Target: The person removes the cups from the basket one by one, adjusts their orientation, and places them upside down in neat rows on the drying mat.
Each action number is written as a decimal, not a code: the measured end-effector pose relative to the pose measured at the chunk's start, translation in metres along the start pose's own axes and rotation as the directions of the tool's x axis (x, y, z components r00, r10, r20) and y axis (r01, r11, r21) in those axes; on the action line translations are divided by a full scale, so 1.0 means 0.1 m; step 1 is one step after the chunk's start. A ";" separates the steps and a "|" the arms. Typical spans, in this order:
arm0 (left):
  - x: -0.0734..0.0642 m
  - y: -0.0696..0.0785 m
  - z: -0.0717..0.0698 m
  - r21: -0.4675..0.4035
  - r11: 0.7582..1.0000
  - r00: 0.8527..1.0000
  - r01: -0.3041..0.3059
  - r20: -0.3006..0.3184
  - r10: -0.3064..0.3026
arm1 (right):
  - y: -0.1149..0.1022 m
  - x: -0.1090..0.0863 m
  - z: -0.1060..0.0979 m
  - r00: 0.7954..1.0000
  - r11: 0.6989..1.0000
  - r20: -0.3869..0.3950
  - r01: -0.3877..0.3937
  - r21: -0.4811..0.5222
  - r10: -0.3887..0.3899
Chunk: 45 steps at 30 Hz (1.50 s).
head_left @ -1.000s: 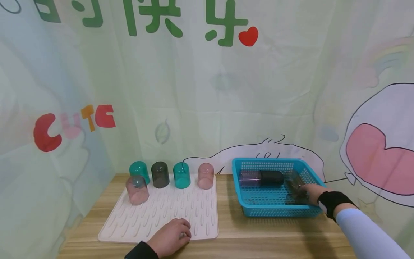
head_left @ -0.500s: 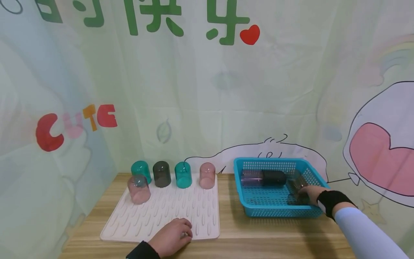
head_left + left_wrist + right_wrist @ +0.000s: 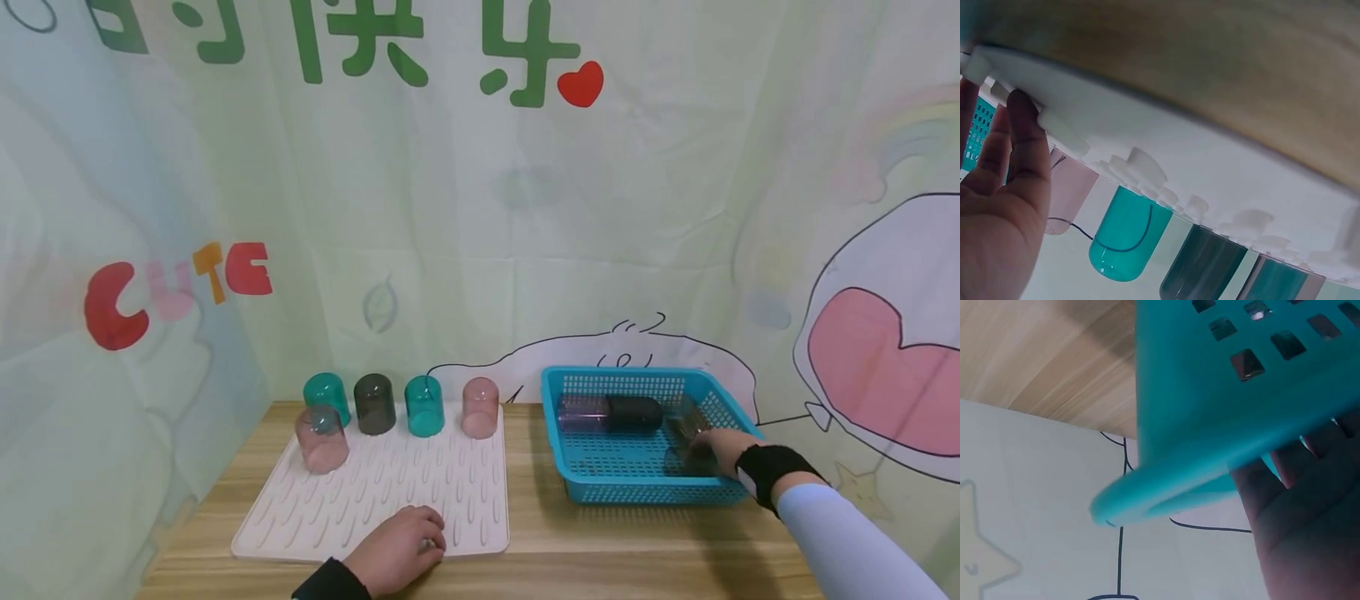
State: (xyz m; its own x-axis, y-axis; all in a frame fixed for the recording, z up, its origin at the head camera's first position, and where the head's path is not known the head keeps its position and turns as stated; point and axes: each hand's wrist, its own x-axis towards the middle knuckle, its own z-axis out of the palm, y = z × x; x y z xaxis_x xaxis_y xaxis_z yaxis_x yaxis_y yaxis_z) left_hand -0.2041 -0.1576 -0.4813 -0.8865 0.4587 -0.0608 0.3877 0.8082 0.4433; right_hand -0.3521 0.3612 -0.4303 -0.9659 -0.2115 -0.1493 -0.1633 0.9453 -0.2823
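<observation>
My right hand (image 3: pixel 723 450) reaches over the right rim of a blue plastic basket (image 3: pixel 630 492), its fingers at a clear dark-tinted cup (image 3: pixel 684 417) lying inside. In the right wrist view the basket's rim hides the fingertips, so I cannot tell whether they grip that cup. Loosely bent, my left hand (image 3: pixel 401 546) rests at the front edge of a white ribbed drying mat (image 3: pixel 375 517) and holds nothing. Upside down on this mat stand two teal cups (image 3: pixel 424 408), a dark grey cup (image 3: pixel 374 404) and two pink cups (image 3: pixel 480 408).
Another clear purplish cup (image 3: pixel 581 413) lies on its side in the basket, end to end with a black cup (image 3: pixel 634 414). Mat and basket stand apart on a wooden table (image 3: pixel 540 533). A printed cloth (image 3: pixel 465 208) hangs right behind the table.
The head view has shifted slightly. Both hands stay in place, the right one in the basket and the left one at the mat's front edge.
</observation>
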 end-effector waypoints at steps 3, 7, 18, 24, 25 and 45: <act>0.00 0.00 0.00 -0.002 1.000 1.000 -0.004 0.001 0.004 | -0.02 -0.06 -0.03 0.996 0.993 0.002 0.090 -0.081 -0.090; -0.01 0.02 -0.01 -0.008 1.000 1.000 0.004 0.006 -0.004 | -0.04 -0.06 -0.08 0.986 0.982 0.002 0.167 -0.084 -0.167; -0.02 0.02 -0.02 -0.005 1.000 1.000 -0.006 -0.005 0.006 | -0.38 -0.15 -0.35 0.973 0.973 -0.013 0.231 0.011 -0.231; -0.01 0.02 -0.02 -0.015 1.000 1.000 0.006 0.006 -0.006 | -0.47 -0.16 -0.39 0.958 0.959 -0.036 0.284 0.004 -0.284; -0.01 0.02 -0.02 -0.016 1.000 1.000 0.007 0.007 -0.007 | -0.48 -0.16 -0.40 0.958 0.958 -0.037 0.285 0.001 -0.285; -0.02 0.05 -0.03 -0.022 1.000 1.000 0.017 0.009 -0.017 | -0.98 -0.31 -0.38 0.931 0.932 -0.113 0.356 0.074 -0.347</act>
State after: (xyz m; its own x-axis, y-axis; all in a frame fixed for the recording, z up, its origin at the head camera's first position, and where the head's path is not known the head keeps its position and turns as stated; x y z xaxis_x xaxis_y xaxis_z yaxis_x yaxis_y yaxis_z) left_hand -0.2012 -0.1558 -0.4764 -0.8904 0.4486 -0.0764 0.3673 0.8076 0.4615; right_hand -0.3140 0.2841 -0.3623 -0.8655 -0.4965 0.0658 -0.4810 0.7871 -0.3861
